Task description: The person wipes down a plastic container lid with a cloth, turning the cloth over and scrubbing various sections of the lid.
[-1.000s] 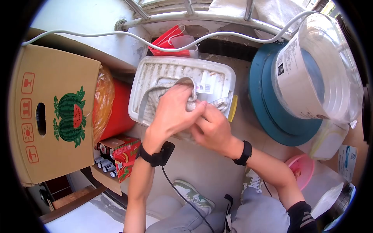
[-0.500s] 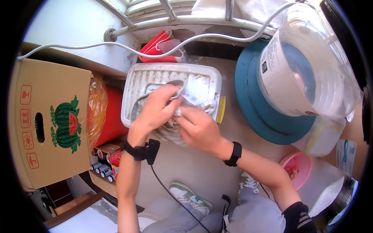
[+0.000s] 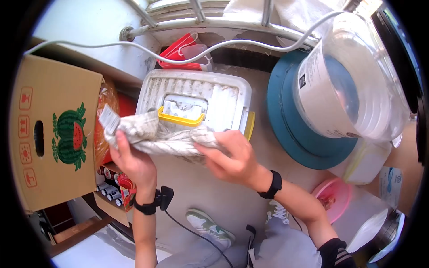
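Note:
A pale striped cloth (image 3: 174, 142), bunched lengthwise, hangs between my two hands. Its left end is gripped by my left hand (image 3: 135, 164), whose thumb shows in front; a white label (image 3: 109, 118) sticks up above that thumb. My right hand (image 3: 234, 157) pinches the other end with closed fingers. Behind the cloth stands a white plastic storage box (image 3: 230, 91) with a dirty ribbed lid. A yellow handle (image 3: 181, 117) lies across its lid, just above the cloth.
To the left is a cardboard box (image 3: 65, 178) with watermelon prints, beside several cans (image 3: 110, 192). A clear plastic tub (image 3: 308, 82) sits on a teal round base (image 3: 281, 120) at right. A pink basin (image 3: 342, 201) stands lower right. A white cable (image 3: 232, 42) crosses the top.
My hands have moved apart and lifted the cloth off the box lid, stretching it sideways. The left hand went left and down. The lid's yellow handle and the cloth's label now show.

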The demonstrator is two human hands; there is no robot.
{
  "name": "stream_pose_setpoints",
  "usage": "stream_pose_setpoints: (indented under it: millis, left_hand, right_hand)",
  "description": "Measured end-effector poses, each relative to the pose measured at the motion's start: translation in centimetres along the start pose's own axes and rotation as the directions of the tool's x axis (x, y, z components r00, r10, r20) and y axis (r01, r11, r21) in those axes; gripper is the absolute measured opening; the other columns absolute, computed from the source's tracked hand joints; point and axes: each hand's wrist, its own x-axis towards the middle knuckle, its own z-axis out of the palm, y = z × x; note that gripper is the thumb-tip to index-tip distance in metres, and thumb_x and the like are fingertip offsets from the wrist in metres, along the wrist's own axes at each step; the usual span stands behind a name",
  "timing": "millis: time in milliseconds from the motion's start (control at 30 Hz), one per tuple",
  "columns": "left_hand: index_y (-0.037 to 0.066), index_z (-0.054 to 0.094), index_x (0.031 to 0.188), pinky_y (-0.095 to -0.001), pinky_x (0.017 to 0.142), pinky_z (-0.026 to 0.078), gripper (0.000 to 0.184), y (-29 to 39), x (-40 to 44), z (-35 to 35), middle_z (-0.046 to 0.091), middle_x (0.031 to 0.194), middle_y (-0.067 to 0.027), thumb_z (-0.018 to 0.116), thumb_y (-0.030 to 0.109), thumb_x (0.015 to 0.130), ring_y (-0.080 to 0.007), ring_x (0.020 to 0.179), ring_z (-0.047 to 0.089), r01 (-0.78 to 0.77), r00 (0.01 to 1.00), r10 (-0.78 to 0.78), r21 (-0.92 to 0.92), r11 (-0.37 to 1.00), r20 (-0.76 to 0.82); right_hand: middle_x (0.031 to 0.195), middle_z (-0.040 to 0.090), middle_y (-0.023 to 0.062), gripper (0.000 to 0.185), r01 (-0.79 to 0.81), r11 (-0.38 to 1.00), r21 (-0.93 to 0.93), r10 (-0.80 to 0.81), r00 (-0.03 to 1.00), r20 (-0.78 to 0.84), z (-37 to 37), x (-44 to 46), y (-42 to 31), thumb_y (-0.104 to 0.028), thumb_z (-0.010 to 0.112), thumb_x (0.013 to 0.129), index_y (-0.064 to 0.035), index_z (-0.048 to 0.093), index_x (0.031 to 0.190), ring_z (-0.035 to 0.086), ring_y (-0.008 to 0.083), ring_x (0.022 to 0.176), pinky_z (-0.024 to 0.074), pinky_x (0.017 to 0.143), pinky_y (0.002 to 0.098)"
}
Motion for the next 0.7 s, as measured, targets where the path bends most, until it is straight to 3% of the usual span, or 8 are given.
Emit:
stream_pose_setpoints:
  millis: [200,333,367,400,500,567,633,700]
  left_hand:
    - [0.001,0.05,0.138,-0.0425,0.112,0.039,0.042,3.8,-6.8,-1.8,0.057,0.138,-0.0121,0.045,0.029,0.107,-0.0247,0.127,0.056,-0.009,0.966,-0.015,-0.091,0.996,-0.257]
    - [0.001,0.046,0.142,-0.0457,0.113,0.039,0.052,6.1,-11.0,-4.3,0.054,0.141,-0.0144,0.044,0.038,0.106,-0.028,0.131,0.053,0.001,0.999,0.013,-0.305,0.952,0.043]
    - [-0.006,0.039,0.144,-0.0442,0.108,0.044,0.067,6.9,-12.2,-4.1,0.053,0.138,-0.0214,0.048,0.046,0.102,-0.0291,0.127,0.056,0.128,0.978,-0.168,-0.272,0.954,-0.127]
    - [-0.003,0.038,0.147,-0.0455,0.111,0.041,0.074,7.5,-12.5,-4.9,0.05,0.143,-0.0194,0.041,0.055,0.101,-0.0303,0.132,0.052,0.191,0.973,-0.22,-0.279,0.941,-0.075]
    - [0.004,0.032,0.153,-0.0474,0.117,0.035,0.093,8.8,-12.7,-7.1,0.042,0.153,-0.0157,0.024,0.077,0.095,-0.032,0.142,0.042,0.315,0.944,-0.33,-0.361,0.878,0.02]
    - [-0.003,0.055,0.124,-0.0481,0.109,0.041,0.07,7.5,-11.6,-5.8,0.06,0.126,-0.0164,0.033,0.059,0.101,-0.033,0.122,0.055,0.091,0.995,-0.093,-0.067,0.994,-0.026]
    - [-0.004,0.058,0.119,-0.0463,0.104,0.044,0.055,6.2,-10.4,-4.1,0.063,0.119,-0.0162,0.042,0.045,0.101,-0.0301,0.116,0.058,-0.047,0.997,0.042,-0.073,0.996,-0.06]
    - [-0.006,0.062,0.113,-0.0445,0.099,0.047,0.039,4.1,-10.0,-2.5,0.066,0.112,-0.016,0.051,0.031,0.102,-0.0272,0.109,0.061,-0.077,0.997,0.075,-0.084,0.993,-0.027]
  right_hand:
    - [0.082,0.055,0.0059,0.045,-0.151,0.988,-0.04,0.155,0.97,0.185,-3.4,-1.3,-1.5,-0.008,0.083,0.067,-0.0124,0.075,0.111,0.052,0.0222,0.066,0.0431,0.057,0.0347]
    - [0.081,0.055,0.0056,0.048,-0.232,0.973,0.006,0.22,0.93,0.296,-6.8,-0.7,-3.7,0.0,0.082,0.066,-0.0099,0.075,0.112,0.05,0.0177,0.065,0.0407,0.057,0.0298]
    - [0.083,0.057,0.0061,0.047,-0.269,0.96,0.076,0.227,0.909,0.35,-7.9,0.0,-4.1,0.001,0.081,0.067,-0.0078,0.074,0.113,0.051,0.0166,0.065,0.0408,0.058,0.0292]
    - [0.085,0.06,0.0066,0.047,-0.314,0.939,0.142,0.235,0.885,0.402,-9.1,0.5,-4.5,0.002,0.081,0.068,-0.0057,0.074,0.114,0.052,0.0154,0.066,0.041,0.059,0.0285]
    - [0.109,0.069,0.0137,0.044,-0.777,0.348,0.525,0.608,0.613,0.504,-12.0,1.5,-6.7,0.004,0.079,0.076,0.0067,0.067,0.118,0.061,0.0135,0.078,0.047,0.069,0.0255]
    - [0.112,0.068,0.0156,0.036,-0.617,0.158,0.771,0.486,0.728,0.483,-13.3,0.7,-5.5,-0.005,0.077,0.082,0.002,0.066,0.116,0.067,0.0207,0.094,0.0526,0.083,0.0305]
    - [0.116,0.067,0.0151,0.034,-0.451,0.025,0.892,0.476,0.79,0.386,-12.9,1.2,-5.4,-0.013,0.068,0.089,-0.0049,0.061,0.122,0.068,0.0283,0.103,0.0553,0.091,0.0425]
    - [0.129,0.061,0.0204,0.051,-0.429,0.097,0.898,0.634,0.722,0.277,-12.4,2.7,-5.6,-0.014,0.062,0.089,-0.0017,0.051,0.137,0.06,0.0322,0.119,0.0467,0.104,0.0468]
